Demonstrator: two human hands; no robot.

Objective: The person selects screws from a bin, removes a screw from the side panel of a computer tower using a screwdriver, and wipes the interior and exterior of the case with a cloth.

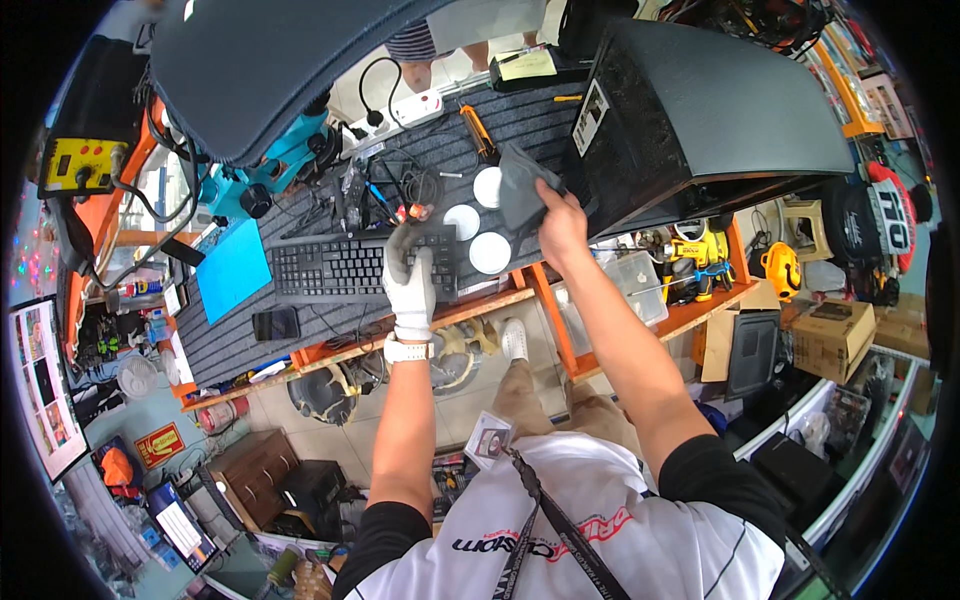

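My left hand (409, 281), in a white glove with grey fingers and a white watch at the wrist, is over the right part of a black keyboard (352, 266). Its fingers are blurred, and whether they touch the keys is unclear. My bare right hand (562, 225) grips a grey cloth (521, 187) beside a black computer case (637, 142). Three white round discs lie between my hands: an upper one (487, 187) partly covered by the cloth, a left one (461, 222) and a lower one (490, 253).
An orange-handled tool (478, 131), a white power strip (405, 112) and cables lie toward the back of the ribbed grey mat. A teal microscope (259, 169), blue sheet (232, 270) and phone (276, 324) are at left. A yellow drill (694, 255) sits on the shelf below. Another person's legs (416, 75) show beyond.
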